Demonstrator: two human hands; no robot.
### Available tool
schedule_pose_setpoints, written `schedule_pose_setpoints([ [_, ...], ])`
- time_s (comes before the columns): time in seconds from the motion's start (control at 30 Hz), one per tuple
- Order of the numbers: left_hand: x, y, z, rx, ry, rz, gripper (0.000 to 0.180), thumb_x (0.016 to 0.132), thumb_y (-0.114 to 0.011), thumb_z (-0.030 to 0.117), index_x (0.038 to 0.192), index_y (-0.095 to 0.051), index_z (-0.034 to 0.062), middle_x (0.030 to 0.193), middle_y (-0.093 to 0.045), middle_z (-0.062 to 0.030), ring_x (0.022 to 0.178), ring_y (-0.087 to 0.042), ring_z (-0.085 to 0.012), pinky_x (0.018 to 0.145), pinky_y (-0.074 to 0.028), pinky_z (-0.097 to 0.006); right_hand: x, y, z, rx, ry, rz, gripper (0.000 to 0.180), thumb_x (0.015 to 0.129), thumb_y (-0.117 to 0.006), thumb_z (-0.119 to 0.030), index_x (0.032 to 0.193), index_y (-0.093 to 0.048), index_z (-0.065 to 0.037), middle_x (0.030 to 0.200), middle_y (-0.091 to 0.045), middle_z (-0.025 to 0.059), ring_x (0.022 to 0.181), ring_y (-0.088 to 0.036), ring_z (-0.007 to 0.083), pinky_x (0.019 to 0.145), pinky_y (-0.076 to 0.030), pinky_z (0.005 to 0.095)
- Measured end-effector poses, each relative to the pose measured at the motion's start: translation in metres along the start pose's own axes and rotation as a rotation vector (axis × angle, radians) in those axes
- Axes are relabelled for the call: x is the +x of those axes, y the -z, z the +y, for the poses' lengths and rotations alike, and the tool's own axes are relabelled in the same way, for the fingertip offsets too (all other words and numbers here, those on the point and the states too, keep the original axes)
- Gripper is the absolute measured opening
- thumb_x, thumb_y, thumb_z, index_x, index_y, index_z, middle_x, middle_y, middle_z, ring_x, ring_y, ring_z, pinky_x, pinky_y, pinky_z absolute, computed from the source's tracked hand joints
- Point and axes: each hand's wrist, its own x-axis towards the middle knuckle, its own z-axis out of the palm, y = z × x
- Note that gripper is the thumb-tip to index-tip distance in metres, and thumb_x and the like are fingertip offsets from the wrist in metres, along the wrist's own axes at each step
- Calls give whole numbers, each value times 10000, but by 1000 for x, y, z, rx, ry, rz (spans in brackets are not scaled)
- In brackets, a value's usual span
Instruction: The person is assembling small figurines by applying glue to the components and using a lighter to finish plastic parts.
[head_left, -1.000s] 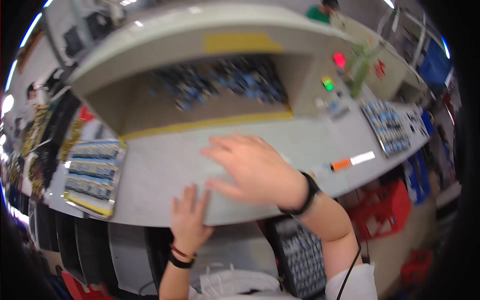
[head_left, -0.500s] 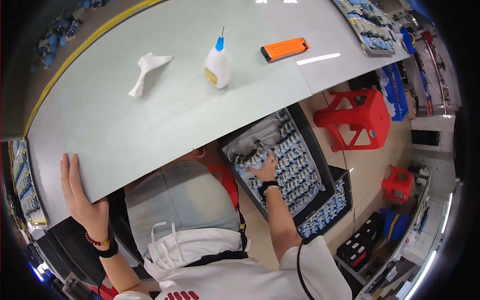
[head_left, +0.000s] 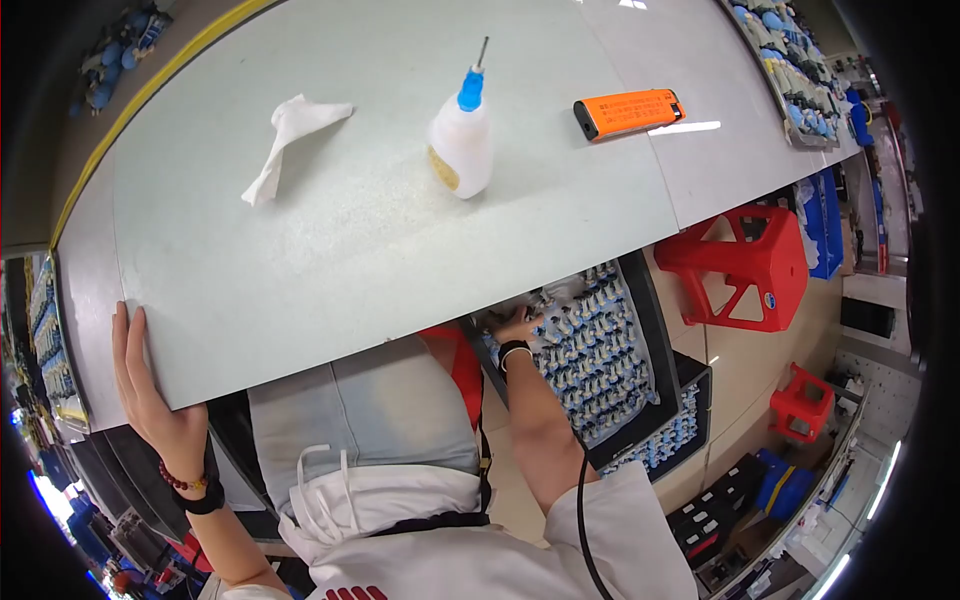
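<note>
My left hand (head_left: 160, 415) lies against the left edge of the pale worktable (head_left: 330, 270), fingers stretched out and open, holding nothing. Low at my right, my right hand (head_left: 518, 330) reaches into a black tray (head_left: 648, 310) below the table's front edge. In that tray stand rows of small blue-and-white figurines (head_left: 605, 350). My right fingers are among the pieces at the tray's near-left side, partly hidden; whether they grip one does not show. On the tabletop stand a white squeeze bottle (head_left: 465, 150) with a blue needle tip, a crumpled white tissue (head_left: 290, 130) and an orange, black-ended block (head_left: 632, 113).
A second black tray (head_left: 700, 385) of figurines sits beneath the first. Beyond it stand a red stool (head_left: 750, 270) and a smaller one (head_left: 802, 400). More figurines fill a tray (head_left: 790, 75) on the table's far right and another (head_left: 60, 350) at far left.
My right hand has moved left and toward the table edge within the tray. My view has shifted, so the tabletop things sit farther right. My left hand stays at the table edge.
</note>
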Motion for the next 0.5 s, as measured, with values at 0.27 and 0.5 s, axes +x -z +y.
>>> schedule_pose_setpoints([
  [0.27, 5, -2, 5, -15, -22, 13, 619, 584, -572, -31, 1191, -468, 26, 1261, -438, -178, 1163, -422, -342, 949, -346, -398, 46, -18, 52, 165, 230, 21, 589, 635, -663, -371, 1117, -519, -67, 1253, -314, 221, 1043, -418, 418, 922, -346, 387],
  [0.5, 2, 0, -1, 4, -27, 20, 639, 573, -485, -95, 1201, -458, 18, 1261, -437, -185, 1168, -419, -340, 958, -337, -390, 21, 2, 18, -67, 384, -228, 556, 694, -583, -468, 1068, -551, -58, 1043, -593, 116, 1072, -467, 267, 941, -93, 492],
])
